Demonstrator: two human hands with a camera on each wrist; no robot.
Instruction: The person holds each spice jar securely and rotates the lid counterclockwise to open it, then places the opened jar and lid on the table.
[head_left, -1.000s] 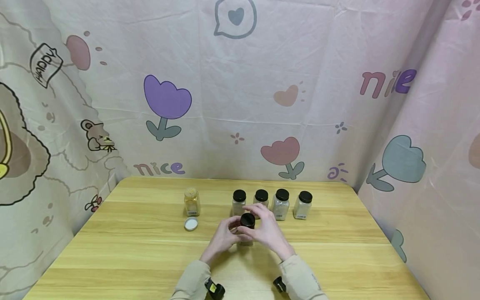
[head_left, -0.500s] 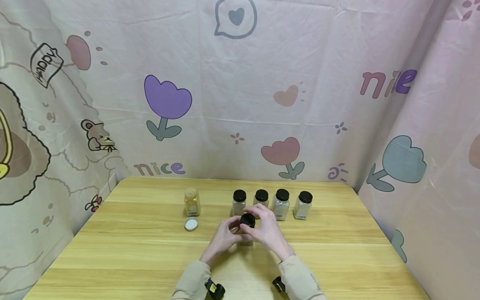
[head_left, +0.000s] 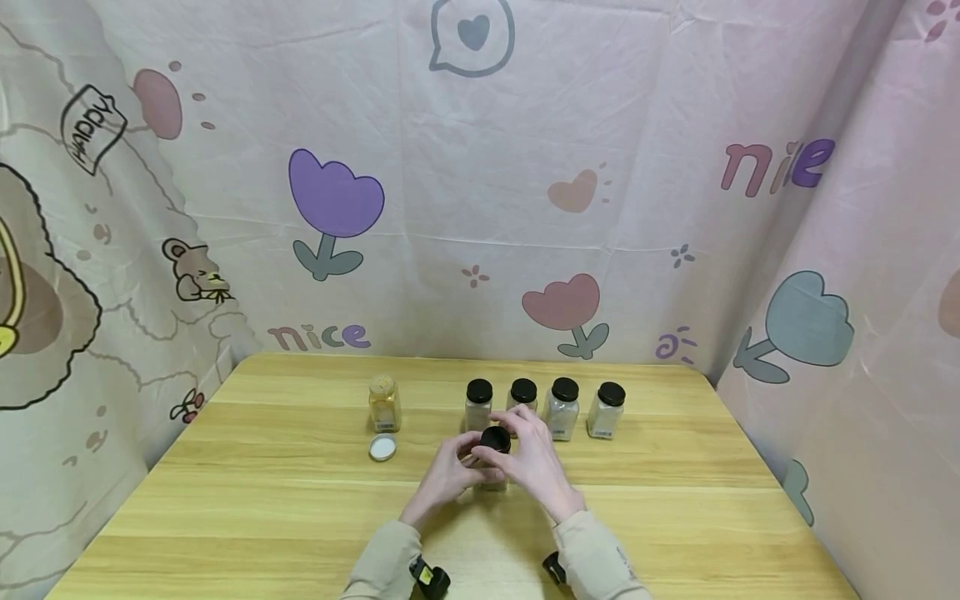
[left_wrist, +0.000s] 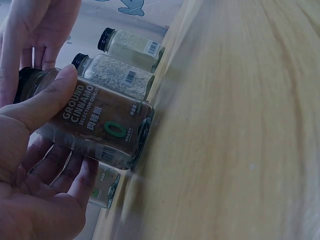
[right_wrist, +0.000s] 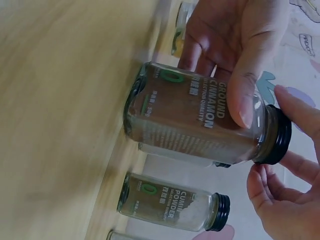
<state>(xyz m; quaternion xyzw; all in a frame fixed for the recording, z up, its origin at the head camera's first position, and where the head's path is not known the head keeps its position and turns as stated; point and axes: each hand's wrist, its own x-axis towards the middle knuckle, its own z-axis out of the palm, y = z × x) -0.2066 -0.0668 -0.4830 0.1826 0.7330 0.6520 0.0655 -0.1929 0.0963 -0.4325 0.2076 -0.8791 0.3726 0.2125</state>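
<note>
My left hand (head_left: 448,477) grips the clear glass body of a spice jar (left_wrist: 100,112), thumb across its front and fingers behind. The label reads "Ground Cinnamon", and brown powder fills most of it. Standing upright at the middle of the table, the jar is partly covered by both hands in the head view. At its top, my right hand (head_left: 534,458) pinches the black lid (right_wrist: 276,135) between thumb and fingers. The lid sits on the jar's neck.
Behind the hands, black-capped jars stand in a row, among them a cumin powder jar (right_wrist: 172,201) and a jar at the right end (head_left: 605,411). Further left is a yellow-filled jar (head_left: 385,406) without its lid; a lid (head_left: 382,447) lies white side up before it.
My right thumb and fingers have shifted around the black lid, and the right wrist has moved slightly left. The left hand and the jar stay in place.
</note>
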